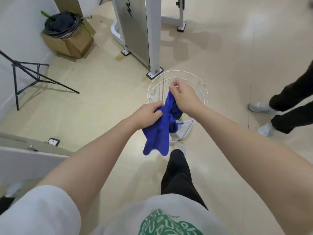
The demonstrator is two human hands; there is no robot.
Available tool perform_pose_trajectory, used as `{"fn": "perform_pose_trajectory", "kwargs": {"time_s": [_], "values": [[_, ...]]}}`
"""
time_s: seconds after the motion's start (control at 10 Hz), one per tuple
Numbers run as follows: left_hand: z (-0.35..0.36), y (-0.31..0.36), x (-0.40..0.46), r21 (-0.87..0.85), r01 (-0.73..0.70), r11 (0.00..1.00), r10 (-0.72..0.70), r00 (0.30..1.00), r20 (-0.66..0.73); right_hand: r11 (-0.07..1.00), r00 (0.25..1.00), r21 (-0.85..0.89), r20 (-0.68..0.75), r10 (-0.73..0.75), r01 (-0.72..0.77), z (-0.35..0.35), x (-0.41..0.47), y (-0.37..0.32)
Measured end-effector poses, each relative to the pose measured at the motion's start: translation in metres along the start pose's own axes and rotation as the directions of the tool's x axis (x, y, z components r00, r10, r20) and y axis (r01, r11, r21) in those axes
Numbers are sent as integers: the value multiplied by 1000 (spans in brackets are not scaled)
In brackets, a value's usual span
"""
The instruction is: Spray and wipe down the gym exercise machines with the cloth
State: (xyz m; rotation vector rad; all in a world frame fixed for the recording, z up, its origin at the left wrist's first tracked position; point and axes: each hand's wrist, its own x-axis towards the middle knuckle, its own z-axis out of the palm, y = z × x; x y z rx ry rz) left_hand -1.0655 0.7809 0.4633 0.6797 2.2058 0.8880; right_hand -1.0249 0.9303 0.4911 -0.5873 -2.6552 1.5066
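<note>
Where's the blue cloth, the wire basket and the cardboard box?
blue cloth (160, 133): head view, hanging middle fold.
wire basket (202, 85): head view, right rim.
cardboard box (67, 46): head view, front side.

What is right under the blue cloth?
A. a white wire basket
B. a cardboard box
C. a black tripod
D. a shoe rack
A: both hands, left hand and right hand, hold the cloth over the white wire basket on the floor.

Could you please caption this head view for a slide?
Both hands, left hand and right hand, hold blue cloth above white wire basket.
</note>
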Motion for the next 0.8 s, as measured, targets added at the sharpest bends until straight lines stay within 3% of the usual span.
{"fn": "perform_pose_trajectory", "kwargs": {"time_s": [0.1, 0.2, 0.3, 0.4, 0.5, 0.6, 0.8], "values": [[-9, -1, 60, -209, 98, 973, -118, 989, -84, 987, 995, 134, -21, 95, -91, -25, 62, 17], [-15, 17, 121, -408, 182, 895, -239, 967, -92, 980, 987, 124, 65, 145, -153, -51, 121, 33], [-19, 33, 177, -594, 223, 773, -340, 936, -91, 953, 948, 207, 274, 162, -222, -69, 168, 43], [-17, 37, 228, -770, 257, 584, -427, 904, -22, 979, 885, 65, 441, 147, -195, -74, 206, 64], [-13, 31, 262, -794, 307, 525, -443, 895, 54, 976, 874, -178, 445, 196, -128, -69, 235, 98], [-15, 18, 281, -547, 432, 717, -478, 876, 66, 878, 850, -470, 423, 314, -91, -68, 250, 126], [-48, -2, 282, -423, 457, 782, -483, 874, 52, 871, 857, -292, 225, 464, -395, -69, 274, 128]]}}
